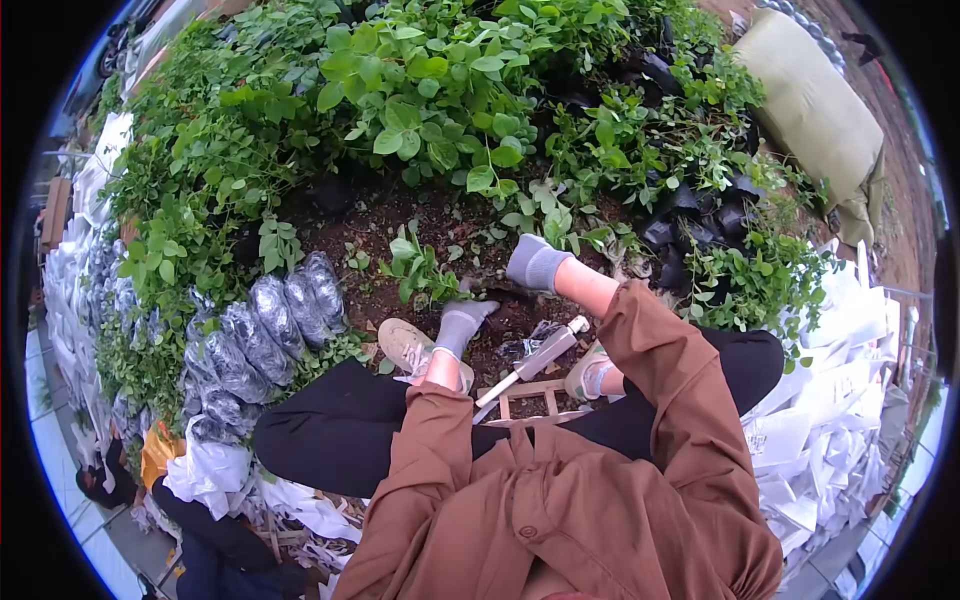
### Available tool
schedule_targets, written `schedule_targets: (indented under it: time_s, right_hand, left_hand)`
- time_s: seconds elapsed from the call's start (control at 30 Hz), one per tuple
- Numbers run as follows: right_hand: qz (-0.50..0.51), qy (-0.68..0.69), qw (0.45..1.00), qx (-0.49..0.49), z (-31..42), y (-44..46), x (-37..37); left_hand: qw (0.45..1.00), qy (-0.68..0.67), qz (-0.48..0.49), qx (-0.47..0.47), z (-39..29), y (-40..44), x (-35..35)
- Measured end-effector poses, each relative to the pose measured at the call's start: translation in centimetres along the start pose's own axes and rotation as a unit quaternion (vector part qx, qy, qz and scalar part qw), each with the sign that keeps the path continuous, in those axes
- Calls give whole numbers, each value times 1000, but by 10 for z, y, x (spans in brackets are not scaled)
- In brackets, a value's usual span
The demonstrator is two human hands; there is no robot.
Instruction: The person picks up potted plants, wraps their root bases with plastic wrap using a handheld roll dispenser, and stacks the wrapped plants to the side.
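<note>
My left hand (465, 320), in a grey glove, is low over the soil with its fingers stretched to the right and the thumb apart. Just beyond it, close to the thumb, lies a small leafy plant (412, 268). My right hand (535, 263), also gloved in grey, looks curled beside leafy stems (548, 215) at the edge of the greenery; what is in it, if anything, is hidden. Between my feet a grey roll on a white rod (545, 357) lies slantwise near a small wooden frame (527, 402).
Plants with wrapped root balls (235, 345) are stacked at left. Dense seedlings (420, 90) fill the far side, some in black bags (690, 225). White bags (830, 400) lie at right, below a stuffed green sack (810, 105). Another person (215, 540) sits at lower left.
</note>
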State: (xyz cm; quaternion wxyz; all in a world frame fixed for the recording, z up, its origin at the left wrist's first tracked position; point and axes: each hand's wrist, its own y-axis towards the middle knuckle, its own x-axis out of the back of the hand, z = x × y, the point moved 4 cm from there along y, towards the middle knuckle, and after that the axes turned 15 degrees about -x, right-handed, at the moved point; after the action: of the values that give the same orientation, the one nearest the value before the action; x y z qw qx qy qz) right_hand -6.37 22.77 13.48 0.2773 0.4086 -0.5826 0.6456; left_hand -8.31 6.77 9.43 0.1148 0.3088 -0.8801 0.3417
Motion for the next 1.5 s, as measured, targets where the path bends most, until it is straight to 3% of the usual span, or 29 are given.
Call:
schedule_targets:
  time_s: [0.1,0.13,0.2,0.23,0.27,0.3,0.33,0.37,0.4,0.43,0.47,0.57,0.63,0.7,0.77,0.8,0.9,0.93,0.97,1.07,1.13,1.17,1.2,1.23,1.3,1.33,1.37,1.43,1.5]
  right_hand:
    - [-52,5,999,-6,0,5,-2]
    - [-77,8,997,-6,1,4,-3]
    - [-60,5,998,-20,4,5,-2]
    - [-102,58,993,-24,1,-2,4]
    - [-145,108,983,-29,-6,-13,16]
    - [-189,157,969,-35,-14,-23,27]
    - [-319,279,902,-81,-29,-47,41]
    - [-416,404,795,-178,-39,-72,48]
    - [-444,502,660,-341,-39,-97,25]
    - [-435,671,439,-410,-27,-116,-10]
    - [-282,828,234,-423,-7,-121,-56]
    - [107,933,-129,-319,118,-124,-164]
    - [207,906,-95,-357,164,-119,-162]
    - [276,870,19,-408,203,-94,-202]
    - [306,813,82,-488,224,-73,-220]
    - [287,774,163,-541,225,-62,-224]
    - [238,819,76,-516,254,-34,-286]
    - [216,814,192,-504,248,-29,-293]
    - [206,828,73,-516,214,-70,-210]
    - [173,756,290,-561,247,-28,-327]
    - [178,733,315,-576,259,-23,-354]
    - [172,724,302,-596,257,-24,-356]
    - [165,713,290,-617,255,-22,-357]
    - [175,751,205,-603,236,-42,-314]
    - [145,760,203,-601,223,-47,-298]
    - [128,765,202,-598,213,-49,-296]
    - [109,771,200,-595,204,-51,-298]
    - [130,819,81,-552,227,-21,-363]
    - [157,856,13,-493,210,-41,-288]
  left_hand:
    - [997,72,38,-15,14,12,-32]
    - [992,124,-8,-34,35,22,-45]
    - [964,212,149,66,26,31,-48]
    - [934,253,225,116,19,33,-47]
    - [908,311,256,118,22,40,-50]
    - [918,320,215,94,16,40,-46]
    - [926,328,173,69,11,39,-42]
    - [933,333,131,44,6,39,-39]
    - [923,359,133,26,7,45,-41]
    - [919,372,130,16,-7,43,-39]
    - [913,386,128,6,-30,36,-34]
    - [894,423,146,-38,-45,37,-42]
    - [893,419,164,-20,-56,41,-46]
    - [899,412,138,-54,-53,44,-53]
    - [924,355,139,-35,-21,61,-63]
    - [929,333,159,-34,-25,60,-64]
    - [941,245,213,-96,7,75,-82]
    - [949,212,203,-116,19,78,-86]
    - [952,231,178,-96,15,72,-80]
    - [955,271,106,-52,-8,48,-65]
    - [969,222,69,-86,29,56,-66]
    - [974,196,47,-105,38,59,-63]
    - [975,208,23,-77,0,34,-43]
    - [972,225,-1,-75,10,33,-39]
    - [963,258,-44,-64,27,25,-27]
    - [973,225,-43,-6,23,15,-18]
    - [971,214,-105,-33,24,14,-12]
    - [951,190,-228,-87,30,12,-3]
    - [957,235,-168,-23,27,16,9]
